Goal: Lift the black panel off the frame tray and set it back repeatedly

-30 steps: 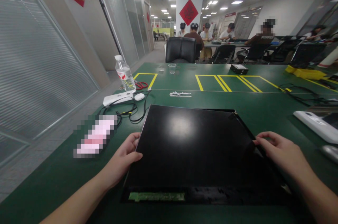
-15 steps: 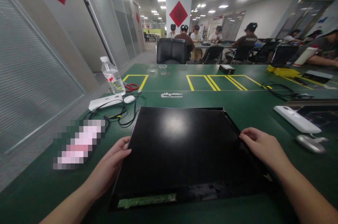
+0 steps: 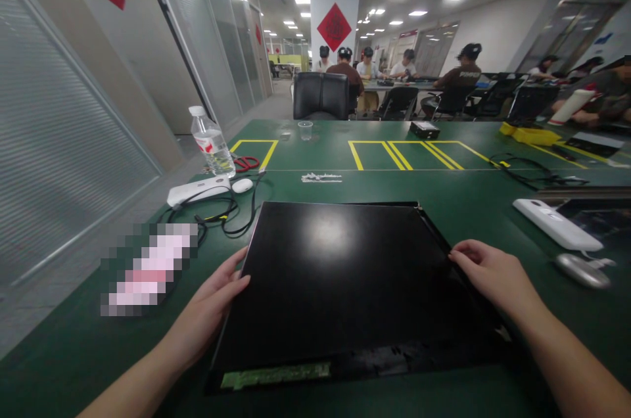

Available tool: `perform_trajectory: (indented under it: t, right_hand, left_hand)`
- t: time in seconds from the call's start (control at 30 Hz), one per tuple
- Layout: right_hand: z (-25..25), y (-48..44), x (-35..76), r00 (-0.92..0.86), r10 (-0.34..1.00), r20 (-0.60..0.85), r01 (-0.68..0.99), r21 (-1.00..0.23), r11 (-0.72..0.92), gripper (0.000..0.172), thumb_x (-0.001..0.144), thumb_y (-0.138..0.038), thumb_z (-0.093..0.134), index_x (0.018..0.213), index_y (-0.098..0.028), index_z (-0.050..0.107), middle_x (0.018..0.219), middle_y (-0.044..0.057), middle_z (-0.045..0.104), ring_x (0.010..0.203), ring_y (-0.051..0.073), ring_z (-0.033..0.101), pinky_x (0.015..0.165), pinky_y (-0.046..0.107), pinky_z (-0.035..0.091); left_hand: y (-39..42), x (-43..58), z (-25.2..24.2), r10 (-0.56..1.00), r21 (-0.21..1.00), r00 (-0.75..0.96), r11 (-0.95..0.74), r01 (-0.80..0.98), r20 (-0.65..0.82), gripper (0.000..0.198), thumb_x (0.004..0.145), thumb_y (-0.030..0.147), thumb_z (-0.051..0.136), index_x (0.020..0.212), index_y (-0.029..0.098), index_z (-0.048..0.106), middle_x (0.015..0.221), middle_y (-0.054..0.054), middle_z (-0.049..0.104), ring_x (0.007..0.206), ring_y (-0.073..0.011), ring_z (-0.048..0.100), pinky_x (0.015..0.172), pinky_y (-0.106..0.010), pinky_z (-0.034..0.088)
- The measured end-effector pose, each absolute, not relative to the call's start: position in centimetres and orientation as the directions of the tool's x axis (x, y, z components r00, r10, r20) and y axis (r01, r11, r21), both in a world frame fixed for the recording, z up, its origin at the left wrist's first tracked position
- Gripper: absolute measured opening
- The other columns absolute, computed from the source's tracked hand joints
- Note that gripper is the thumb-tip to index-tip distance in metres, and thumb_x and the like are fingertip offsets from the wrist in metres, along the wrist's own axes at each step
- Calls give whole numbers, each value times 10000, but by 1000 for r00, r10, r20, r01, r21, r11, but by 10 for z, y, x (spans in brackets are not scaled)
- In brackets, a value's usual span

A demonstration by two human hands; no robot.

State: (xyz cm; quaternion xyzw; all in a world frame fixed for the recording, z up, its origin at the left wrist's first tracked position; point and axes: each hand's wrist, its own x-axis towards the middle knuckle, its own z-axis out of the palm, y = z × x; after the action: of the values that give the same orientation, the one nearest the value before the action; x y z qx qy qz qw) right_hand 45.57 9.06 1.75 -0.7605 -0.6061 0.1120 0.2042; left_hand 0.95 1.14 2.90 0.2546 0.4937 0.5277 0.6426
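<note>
Green table (image 3: 384,188) is stretching toward twelve o'clock. On it, a black screen (image 3: 340,273) is lying at six o'clock. At its nine o'clock, the left hand (image 3: 221,292) is gripping the edge, thumb above, other fingertips hidden; at three, the right hand (image 3: 488,268) is pinching the opposite edge. Red scissors (image 3: 245,165) are lying toward eleven.
</note>
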Motion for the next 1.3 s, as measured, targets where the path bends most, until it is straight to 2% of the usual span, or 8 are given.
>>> perform_trajectory:
  t: [0.13,0.23,0.4,0.47,0.53,0.73,1.1,1.3]
  right_hand:
    - [15,91,455,255,963,85,864,-468,-187,267,731,-506,532,740,-292,691,699,20,712,680,251,649,648,364,444]
    - [14,92,455,265,961,75,854,-482,-197,270,729,-505,530,746,-290,691,692,18,708,669,249,648,656,365,446]
    - [14,92,457,250,965,84,860,-477,-181,278,744,-486,525,768,-267,696,718,11,711,644,224,649,659,347,451]
    - [13,92,457,258,963,75,847,-497,-188,279,748,-481,528,781,-260,696,707,1,706,616,211,645,647,339,456]
    - [13,92,457,265,962,70,831,-523,-190,273,752,-474,530,782,-257,692,678,-8,693,588,199,637,630,330,460]
    - [16,91,457,270,961,59,819,-539,-197,250,753,-444,528,762,-254,691,661,-16,684,546,179,618,618,323,453]
    - [18,90,453,296,954,42,815,-533,-229,258,747,-450,524,772,-256,693,696,-8,697,562,185,622,635,334,456]
    - [14,91,455,287,956,63,826,-522,-214,285,728,-472,523,765,-254,703,723,3,717,580,197,632,647,344,463]
  left_hand:
    - [10,6,28,944,880,-53,281,-383,-325,797,723,275,815,1444,281,475,1090,-83,793,947,-336,745,851,-422,568]
    - [9,2,28,960,926,-87,229,-299,-265,676,763,320,784,1394,286,544,1232,-82,735,1105,-348,679,941,-427,524]
    - [12,-8,29,983,993,-167,93,75,-80,505,767,399,763,1258,313,675,1435,-40,570,1393,-348,404,1134,-423,323]
    - [15,-11,27,983,976,-185,50,213,-10,459,742,419,773,1186,318,719,1455,-35,525,1417,-351,354,1175,-441,222]
    - [19,-13,23,982,954,-190,49,296,9,429,712,435,786,1122,316,749,1446,-51,509,1412,-364,347,1181,-466,183]
    - [25,-16,10,980,902,-196,77,425,9,404,622,441,825,996,292,782,1339,-93,576,1340,-420,419,1163,-510,208]
    - [27,-17,3,986,820,-154,43,571,56,426,693,453,746,1074,263,734,1306,-114,566,1318,-404,439,1137,-527,241]
    - [29,-21,-6,987,730,-128,17,683,97,428,754,428,656,1141,250,701,1314,-113,567,1295,-384,471,1110,-569,292]
